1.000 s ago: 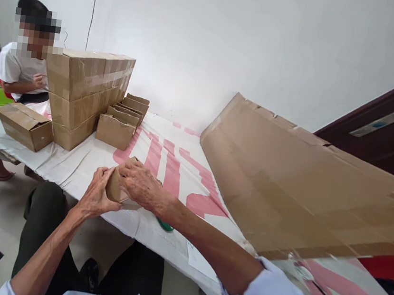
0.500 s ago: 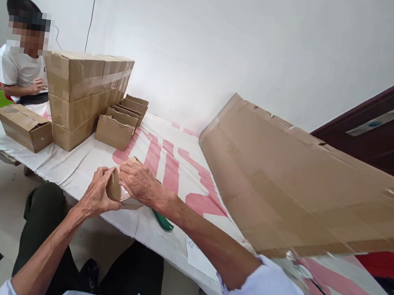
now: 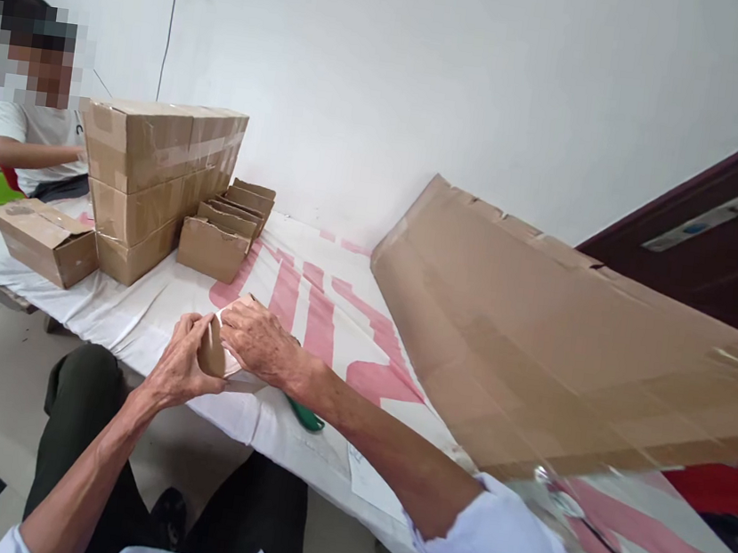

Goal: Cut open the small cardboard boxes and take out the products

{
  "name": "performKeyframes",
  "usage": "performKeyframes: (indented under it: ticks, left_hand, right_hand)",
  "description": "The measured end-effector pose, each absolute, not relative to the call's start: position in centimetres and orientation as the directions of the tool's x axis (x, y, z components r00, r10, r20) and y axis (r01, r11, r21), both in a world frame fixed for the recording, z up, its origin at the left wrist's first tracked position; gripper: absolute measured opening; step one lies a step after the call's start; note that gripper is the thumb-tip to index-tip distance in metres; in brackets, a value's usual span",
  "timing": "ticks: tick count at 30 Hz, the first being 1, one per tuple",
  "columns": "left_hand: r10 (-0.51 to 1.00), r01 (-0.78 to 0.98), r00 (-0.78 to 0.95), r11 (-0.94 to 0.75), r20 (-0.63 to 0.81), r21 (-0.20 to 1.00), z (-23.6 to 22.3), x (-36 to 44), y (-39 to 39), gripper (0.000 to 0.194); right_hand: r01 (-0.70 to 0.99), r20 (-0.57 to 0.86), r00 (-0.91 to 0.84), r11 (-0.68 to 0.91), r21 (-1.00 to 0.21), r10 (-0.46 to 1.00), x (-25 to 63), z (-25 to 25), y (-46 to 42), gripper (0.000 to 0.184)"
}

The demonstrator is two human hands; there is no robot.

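Note:
A small brown cardboard box (image 3: 215, 352) rests on the white and pink cloth (image 3: 299, 295) near the table's front edge. My left hand (image 3: 179, 367) grips its near left side, fingers curled round the corner. My right hand (image 3: 258, 341) lies over its top and right side, fingers pressed on the flap. A strip of clear tape shows on the box between the two hands. A green-handled tool (image 3: 306, 415) lies on the cloth just under my right forearm.
A large flattened cardboard sheet (image 3: 537, 333) leans across the right half of the table. Taped boxes (image 3: 152, 183) are stacked at the back left, with open small boxes (image 3: 223, 227) beside them and another box (image 3: 44, 238) at the left end. A seated person (image 3: 30, 127) works behind the stack.
My hands have barely moved on the small box. The camera has shifted a little to the right, so the seated person sits nearer the left edge.

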State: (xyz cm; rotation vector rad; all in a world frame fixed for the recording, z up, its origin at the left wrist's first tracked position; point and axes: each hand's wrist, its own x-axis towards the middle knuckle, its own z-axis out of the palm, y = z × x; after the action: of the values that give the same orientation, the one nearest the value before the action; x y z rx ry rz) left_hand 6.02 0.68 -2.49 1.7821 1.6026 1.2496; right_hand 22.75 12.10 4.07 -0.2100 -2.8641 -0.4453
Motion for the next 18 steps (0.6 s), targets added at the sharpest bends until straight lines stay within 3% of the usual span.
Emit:
performKeyframes:
  ticks: [4, 7, 9, 12, 15, 18]
  left_hand:
    - [0.923, 0.566, -0.089, -0.262, 0.374, 0.782, -3.1, 5.3, 1.0, 0.105]
    - [0.918, 0.577, -0.098, -0.263, 0.385, 0.773, -3.6, 4.1, 1.7, 0.102]
    - [0.918, 0.579, -0.094, -0.265, 0.386, 0.771, -3.8, 3.0, 2.1, 0.101]
    - [0.936, 0.565, -0.088, -0.234, 0.340, 0.791, -4.2, 1.0, 2.3, 0.106]
    - [0.971, 0.537, -0.056, -0.165, 0.231, 0.828, -4.6, -1.1, 2.3, 0.113]
    - [0.991, 0.505, -0.027, -0.102, 0.134, 0.857, -5.1, -2.7, 2.4, 0.114]
  right_hand:
    - [0.187, 0.295, -0.947, 0.962, 0.196, 0.124, 22.2, 5.1, 11.6, 0.016]
    - [0.233, 0.487, -0.839, 0.969, -0.081, 0.242, 22.9, 7.0, 11.8, 0.019]
    - [0.221, 0.650, -0.668, 0.930, -0.293, 0.363, 25.0, 8.6, 12.5, 0.022]
    - [0.228, 0.766, -0.375, 0.853, -0.470, 0.522, 31.1, 9.9, 13.5, 0.022]
    - [0.355, 0.731, -0.145, 0.725, -0.590, 0.666, 38.9, 7.8, 14.1, 0.022]
    - [0.435, 0.576, 0.067, 0.496, -0.752, 0.815, 45.7, 2.5, 14.1, 0.027]
